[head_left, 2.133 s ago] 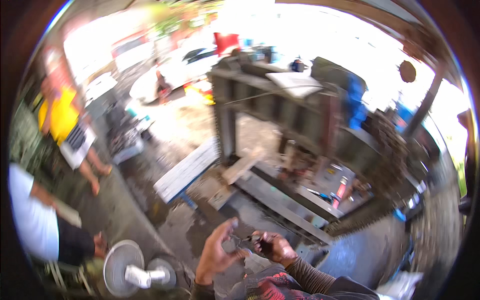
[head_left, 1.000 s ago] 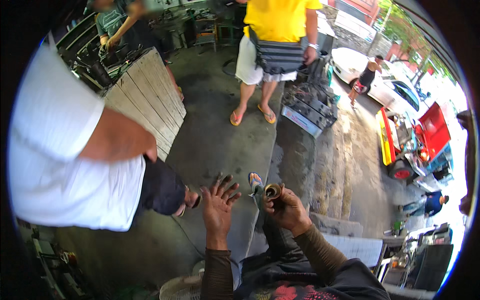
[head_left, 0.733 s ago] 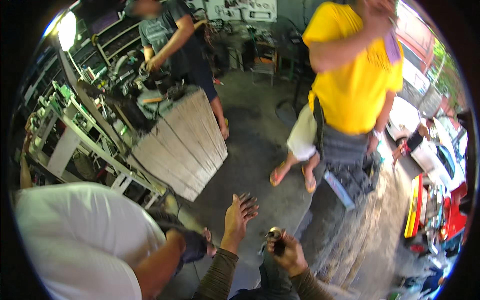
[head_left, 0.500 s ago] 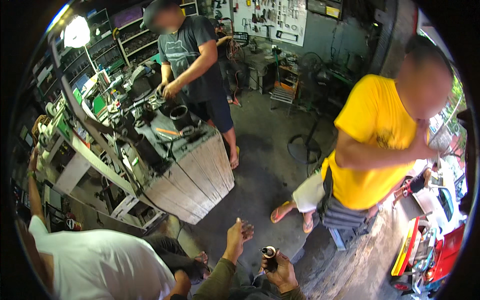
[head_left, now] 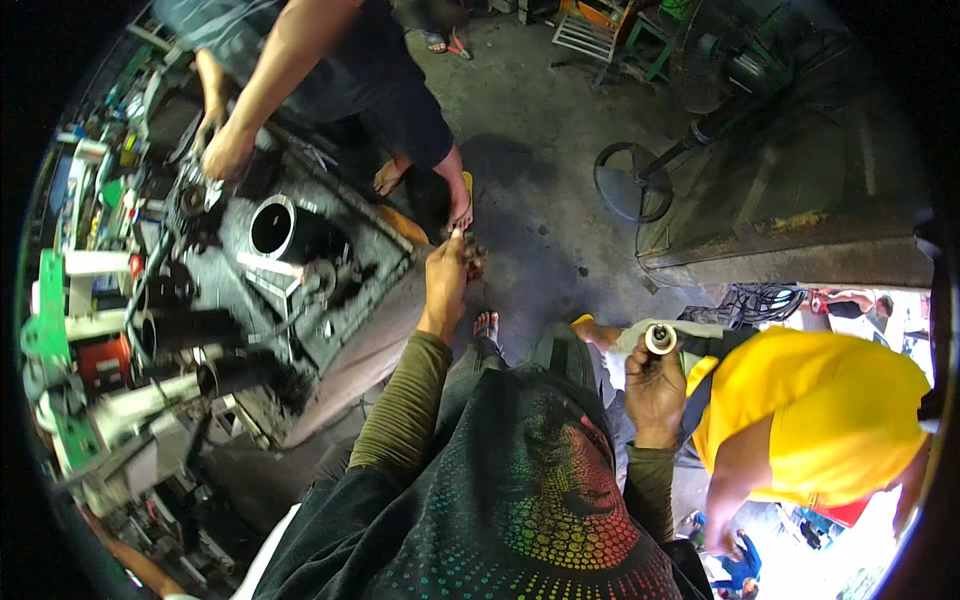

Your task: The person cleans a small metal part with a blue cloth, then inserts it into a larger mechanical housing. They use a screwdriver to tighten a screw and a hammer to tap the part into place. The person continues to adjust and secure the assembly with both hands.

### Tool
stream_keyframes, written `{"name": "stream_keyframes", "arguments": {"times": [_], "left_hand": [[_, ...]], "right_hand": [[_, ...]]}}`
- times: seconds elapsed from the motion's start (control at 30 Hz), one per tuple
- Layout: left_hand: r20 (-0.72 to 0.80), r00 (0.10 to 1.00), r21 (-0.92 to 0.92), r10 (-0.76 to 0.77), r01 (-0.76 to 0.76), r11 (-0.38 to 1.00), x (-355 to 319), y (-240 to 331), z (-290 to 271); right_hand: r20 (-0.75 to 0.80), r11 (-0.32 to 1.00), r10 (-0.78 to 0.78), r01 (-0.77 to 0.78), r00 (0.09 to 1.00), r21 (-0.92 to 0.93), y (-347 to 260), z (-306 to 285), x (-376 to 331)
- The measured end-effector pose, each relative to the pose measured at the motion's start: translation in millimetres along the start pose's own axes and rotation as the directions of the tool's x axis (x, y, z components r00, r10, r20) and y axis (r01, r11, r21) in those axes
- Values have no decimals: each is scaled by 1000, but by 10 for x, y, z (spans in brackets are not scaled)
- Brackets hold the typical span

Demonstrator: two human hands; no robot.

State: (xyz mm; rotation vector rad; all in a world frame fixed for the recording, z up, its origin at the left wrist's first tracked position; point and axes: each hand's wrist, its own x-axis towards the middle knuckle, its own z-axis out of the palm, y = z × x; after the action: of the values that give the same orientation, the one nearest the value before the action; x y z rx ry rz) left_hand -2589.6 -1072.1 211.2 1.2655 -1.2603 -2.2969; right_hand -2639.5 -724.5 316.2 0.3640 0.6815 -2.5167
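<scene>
My right hand [head_left: 655, 395] grips a dark cylindrical part [head_left: 660, 339] upright; its pale ring-shaped end with a hole faces up, and the fingers hide most of its body. My left hand [head_left: 448, 282] is raised beside the workbench's near corner, thumb up and darkened fingers loosely curled. Nothing shows clearly in it. On the greasy workbench [head_left: 375, 262] left of that hand lies a wide black cylinder [head_left: 272, 228] with a bright rim. A co-worker's hands [head_left: 228, 150] work among metal parts at the bench's far side.
A person in a yellow shirt [head_left: 810, 415] bends close by on the right. A round black stand base [head_left: 632, 183] stands on the floor ahead, beside a large dark panel [head_left: 790, 210]. Cluttered tools and a green frame [head_left: 55, 350] fill the left.
My view has tipped down and turned left, bringing the bench closer. My hands are farther apart, the right still holding the part. The person in yellow now bends lower.
</scene>
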Motion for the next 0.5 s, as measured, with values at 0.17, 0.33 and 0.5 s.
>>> {"name": "stream_keyframes", "arguments": {"times": [0.17,0.33,0.5], "left_hand": [[62,998,-65,1,3,998,1394,820,921],[-49,998,-55,29,-32,998,2857,1309,1801],[-7,982,225,191,-184,957,3986,2089,2328]], "right_hand": [[-42,999,37,-35,998,38,-152,299,1379],[-48,992,75,-79,996,-95,-199,1059,3283],[171,900,195,-107,966,-422,-343,2371,5060]]}}
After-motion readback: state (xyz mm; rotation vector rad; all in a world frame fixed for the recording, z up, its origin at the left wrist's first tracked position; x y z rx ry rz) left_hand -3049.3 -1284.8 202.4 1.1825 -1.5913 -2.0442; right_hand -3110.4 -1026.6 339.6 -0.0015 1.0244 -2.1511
